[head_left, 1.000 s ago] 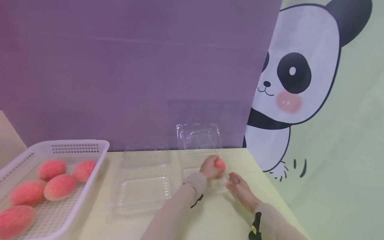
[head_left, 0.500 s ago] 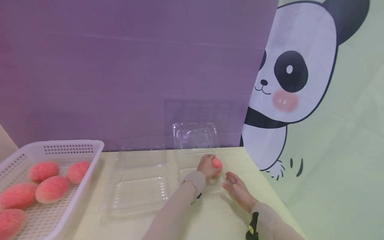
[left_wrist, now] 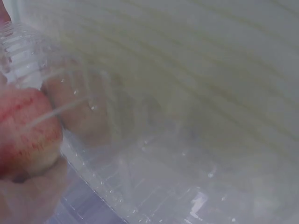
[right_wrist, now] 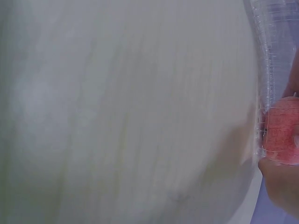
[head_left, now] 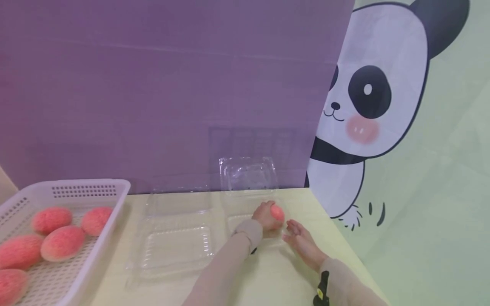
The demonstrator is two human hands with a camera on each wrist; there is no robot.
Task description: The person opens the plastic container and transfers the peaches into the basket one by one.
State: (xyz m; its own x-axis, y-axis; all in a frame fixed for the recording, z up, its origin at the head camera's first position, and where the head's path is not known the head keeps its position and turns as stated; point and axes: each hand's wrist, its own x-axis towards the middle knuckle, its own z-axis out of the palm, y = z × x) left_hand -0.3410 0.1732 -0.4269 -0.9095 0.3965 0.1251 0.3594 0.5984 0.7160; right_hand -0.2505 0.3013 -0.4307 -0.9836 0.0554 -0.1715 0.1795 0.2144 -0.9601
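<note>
My left hand (head_left: 265,216) grips a pinkish-red peach (head_left: 277,213) low over the base of the right-hand clear plastic clamshell box (head_left: 238,219). In the left wrist view that peach (left_wrist: 29,133) shows at the left, with fingers around it and the clear plastic near. Beside the box's right side, my right hand (head_left: 305,244) is held with its fingers fairly straight, holding nothing. Whether it touches the box wall cannot be told. Seen from the right wrist, the peach (right_wrist: 281,130) is at the right edge, by the ribbed clear wall. The box's raised lid (head_left: 249,176) leans back.
A second clear clamshell box (head_left: 178,246) lies with its lid up to the left. Further left, a white perforated basket (head_left: 95,259) contains several peaches (head_left: 63,243). Behind the pale table stands a purple panel (head_left: 172,93); a panda drawing (head_left: 402,42) covers the wall at right.
The left hand and its peach have sunk slightly lower toward the box base. The right hand stays beside the box. The whole view has shifted slightly.
</note>
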